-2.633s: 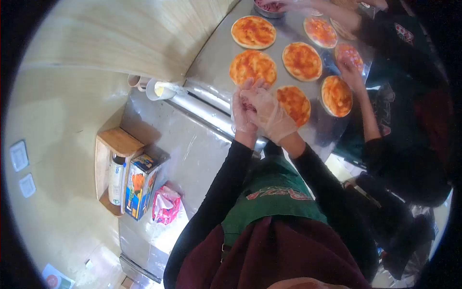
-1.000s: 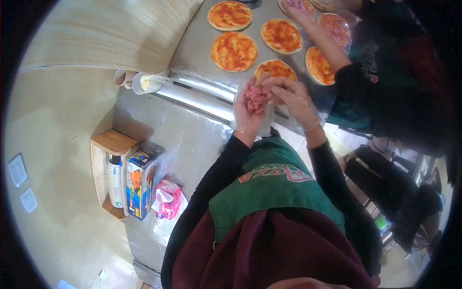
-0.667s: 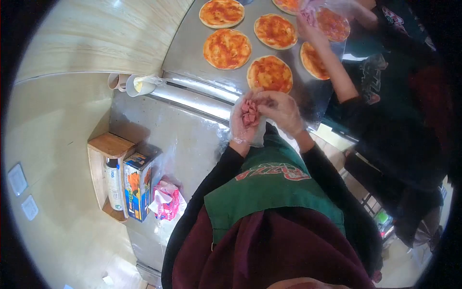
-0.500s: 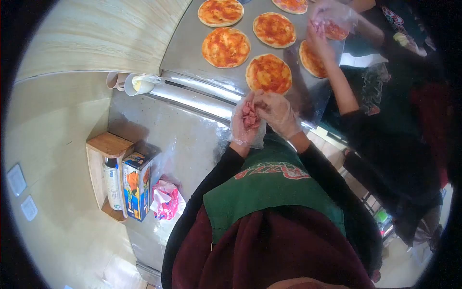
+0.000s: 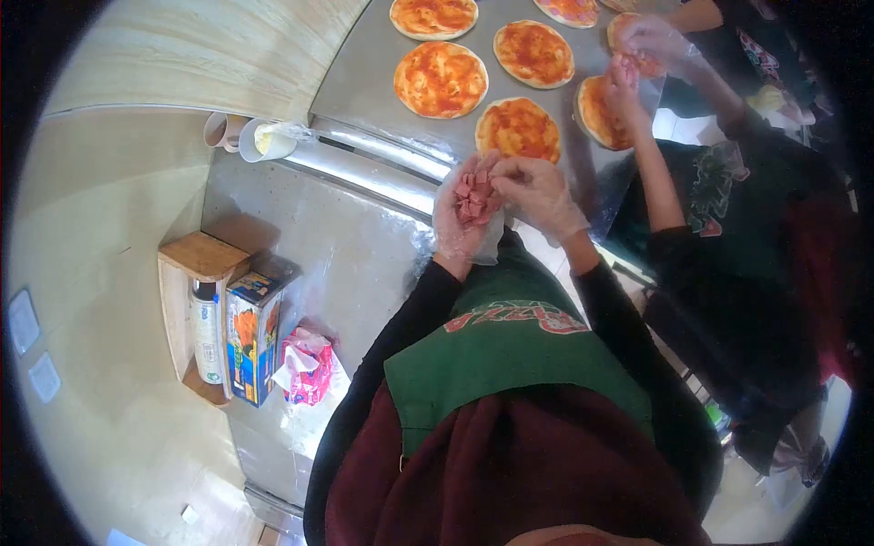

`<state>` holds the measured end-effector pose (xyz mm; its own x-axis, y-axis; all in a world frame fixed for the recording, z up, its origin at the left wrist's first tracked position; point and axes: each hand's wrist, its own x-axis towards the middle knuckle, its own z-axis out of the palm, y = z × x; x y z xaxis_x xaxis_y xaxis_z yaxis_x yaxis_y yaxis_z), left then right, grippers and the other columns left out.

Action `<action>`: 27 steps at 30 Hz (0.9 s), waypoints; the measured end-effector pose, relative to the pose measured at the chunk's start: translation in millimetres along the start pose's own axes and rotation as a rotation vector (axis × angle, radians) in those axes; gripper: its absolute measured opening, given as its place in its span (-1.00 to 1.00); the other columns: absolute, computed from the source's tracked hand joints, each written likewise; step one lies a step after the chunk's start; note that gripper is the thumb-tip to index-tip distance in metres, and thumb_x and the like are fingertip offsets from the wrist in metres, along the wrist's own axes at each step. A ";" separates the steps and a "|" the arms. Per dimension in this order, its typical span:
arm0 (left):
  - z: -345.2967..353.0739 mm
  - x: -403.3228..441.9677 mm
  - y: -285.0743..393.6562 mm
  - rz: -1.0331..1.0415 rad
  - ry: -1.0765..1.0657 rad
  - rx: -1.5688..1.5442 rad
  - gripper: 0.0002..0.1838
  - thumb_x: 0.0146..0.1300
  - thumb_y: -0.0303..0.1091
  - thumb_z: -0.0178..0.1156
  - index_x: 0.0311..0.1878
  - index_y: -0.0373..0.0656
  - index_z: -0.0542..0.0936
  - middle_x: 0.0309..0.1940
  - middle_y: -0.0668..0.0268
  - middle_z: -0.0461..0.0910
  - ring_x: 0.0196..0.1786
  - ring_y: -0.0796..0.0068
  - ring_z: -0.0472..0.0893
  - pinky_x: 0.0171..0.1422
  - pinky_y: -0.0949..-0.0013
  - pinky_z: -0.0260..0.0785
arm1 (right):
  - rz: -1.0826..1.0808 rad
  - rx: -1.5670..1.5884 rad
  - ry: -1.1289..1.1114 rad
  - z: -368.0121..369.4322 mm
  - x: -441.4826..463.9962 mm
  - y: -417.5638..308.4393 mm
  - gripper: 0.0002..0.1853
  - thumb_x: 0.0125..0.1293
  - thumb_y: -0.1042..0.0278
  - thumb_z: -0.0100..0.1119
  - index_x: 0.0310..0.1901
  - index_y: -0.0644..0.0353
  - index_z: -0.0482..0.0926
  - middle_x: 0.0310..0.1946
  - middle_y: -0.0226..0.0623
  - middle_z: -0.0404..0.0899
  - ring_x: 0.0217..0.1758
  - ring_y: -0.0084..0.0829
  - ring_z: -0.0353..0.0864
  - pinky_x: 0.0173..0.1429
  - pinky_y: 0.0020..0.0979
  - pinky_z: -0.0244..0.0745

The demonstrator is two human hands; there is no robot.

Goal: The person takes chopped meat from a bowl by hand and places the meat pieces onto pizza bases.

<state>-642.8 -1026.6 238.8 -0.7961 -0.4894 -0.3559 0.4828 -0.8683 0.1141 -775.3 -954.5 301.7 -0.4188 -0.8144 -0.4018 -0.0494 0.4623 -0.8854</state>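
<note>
My left hand [image 5: 458, 218], in a clear plastic glove, cups a heap of pink diced meat [image 5: 475, 197] in its palm. My right hand [image 5: 539, 193], gloved too, has its fingertips pinched together at the right side of that heap; whether a piece is between them is too small to tell. Just beyond both hands lies a sauced pizza base [image 5: 518, 129] near the table's edge. Further sauced bases, one at the upper left [image 5: 441, 80], one in the middle [image 5: 534, 55] and one at the right [image 5: 604, 113], rest on the metal table [image 5: 583, 168].
A co-worker's gloved hands [image 5: 637, 68] hold pink meat over the right-hand bases. On the left counter [image 5: 350, 246] stand a white cup [image 5: 264, 141], a wooden shelf box [image 5: 205, 256], a blue carton [image 5: 251, 341] and a pink packet [image 5: 307, 366]. A wall [image 5: 118, 227] bounds the left.
My hands, earlier clasped together, have come apart, showing the meat in my left palm. My right fingers have moved to the heap's edge. The co-worker's hands have come together over the right-hand bases.
</note>
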 end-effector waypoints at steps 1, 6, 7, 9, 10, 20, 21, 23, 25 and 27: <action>-2.4 1.4 3.1 0.000 -0.027 -0.035 -0.54 0.41 -0.22 -0.08 0.29 -0.23 0.28 0.29 0.02 0.34 0.17 0.23 0.49 0.08 0.26 0.45 | 0.081 0.109 -0.027 -0.5 2.2 1.6 -0.84 0.20 0.40 0.23 -0.23 0.30 0.60 -0.32 -0.35 0.61 -0.30 -0.59 0.57 -0.20 -0.52 0.48; 4.9 -1.0 11.4 0.102 0.087 0.066 -0.53 0.40 -0.23 -0.09 0.30 -0.26 0.25 0.33 -0.07 0.23 0.37 0.04 0.28 0.43 0.05 0.16 | 0.020 0.177 -0.002 -14.8 25.6 15.4 -0.80 0.20 0.33 0.21 -0.20 0.24 0.65 -0.34 -0.35 0.64 -0.31 -0.61 0.60 -0.19 -0.55 0.49; 2.4 0.8 13.8 0.121 0.068 0.061 -0.53 0.40 -0.23 -0.09 0.30 -0.26 0.24 0.34 -0.08 0.21 0.39 0.01 0.25 0.47 0.02 0.10 | -0.003 0.209 0.015 -18.3 34.8 16.3 -0.76 0.18 0.27 0.21 -0.18 0.20 0.66 -0.37 -0.33 0.65 -0.32 -0.60 0.62 -0.18 -0.52 0.50; 0.7 -0.5 17.5 0.137 0.063 0.038 -0.51 0.41 -0.23 -0.10 0.31 -0.27 0.22 0.35 -0.09 0.19 0.41 -0.01 0.21 0.50 -0.01 0.03 | -0.013 -0.025 0.013 -26.8 54.7 15.0 -0.76 0.18 0.25 0.20 -0.17 0.16 0.66 -0.34 -0.28 0.65 -0.29 -0.50 0.63 -0.13 -0.46 0.50; 2.9 -2.0 19.8 0.135 0.077 0.020 -0.51 0.41 -0.23 -0.10 0.32 -0.26 0.21 0.36 -0.09 0.18 0.41 -0.01 0.21 0.51 -0.01 0.02 | -0.020 -0.142 0.014 -31.1 65.7 15.3 -0.76 0.18 0.24 0.19 -0.17 0.14 0.65 -0.32 -0.25 0.65 -0.28 -0.44 0.64 -0.11 -0.42 0.50; 1.5 -5.5 24.0 0.149 0.062 0.022 -0.51 0.42 -0.20 -0.12 0.32 -0.26 0.25 0.36 -0.05 0.20 0.42 0.04 0.20 0.50 0.04 0.03 | -0.310 -0.689 -0.169 -24.2 125.3 11.4 -0.78 0.13 0.24 0.17 -0.21 0.12 0.56 -0.28 -0.14 0.57 -0.13 -0.14 0.57 -0.06 -0.28 0.44; 1.3 -4.1 24.2 0.141 0.060 0.006 -0.51 0.42 -0.20 -0.12 0.32 -0.26 0.25 0.35 -0.05 0.22 0.41 0.05 0.22 0.49 0.05 0.05 | -0.314 -0.745 -0.157 -22.3 126.6 9.2 -0.77 0.13 0.24 0.17 -0.21 0.12 0.55 -0.28 -0.13 0.57 -0.14 -0.15 0.57 -0.06 -0.28 0.44; -0.3 0.7 23.9 0.122 0.052 -0.019 -0.51 0.42 -0.20 -0.12 0.32 -0.25 0.25 0.32 -0.04 0.26 0.39 0.05 0.26 0.48 0.07 0.09 | -0.322 -0.739 -0.142 -22.7 124.2 3.6 -0.77 0.13 0.24 0.16 -0.19 0.12 0.55 -0.28 -0.13 0.57 -0.14 -0.15 0.58 -0.07 -0.28 0.44; 0.8 2.9 23.8 0.115 0.075 0.023 -0.50 0.42 -0.19 -0.12 0.33 -0.26 0.25 0.31 -0.03 0.29 0.38 0.05 0.29 0.47 0.08 0.10 | -0.328 -0.618 -0.145 -28.1 115.0 -4.6 -0.76 0.13 0.25 0.16 -0.18 0.12 0.55 -0.27 -0.12 0.57 -0.15 -0.16 0.58 -0.08 -0.28 0.44; 4.0 4.3 21.8 0.118 0.091 0.038 -0.50 0.42 -0.19 -0.11 0.33 -0.25 0.26 0.27 -0.01 0.35 0.32 0.09 0.36 0.40 0.11 0.19 | -0.435 -0.582 -0.132 -27.7 95.3 -21.9 -0.75 0.15 0.23 0.16 -0.18 0.14 0.55 -0.26 -0.11 0.56 -0.15 -0.17 0.58 -0.08 -0.28 0.44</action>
<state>-637.2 -1048.0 243.4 -0.6975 -0.5802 -0.4205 0.5554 -0.8085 0.1944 -839.2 -1032.5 289.4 -0.1412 -0.9850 -0.0996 -0.6745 0.1694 -0.7186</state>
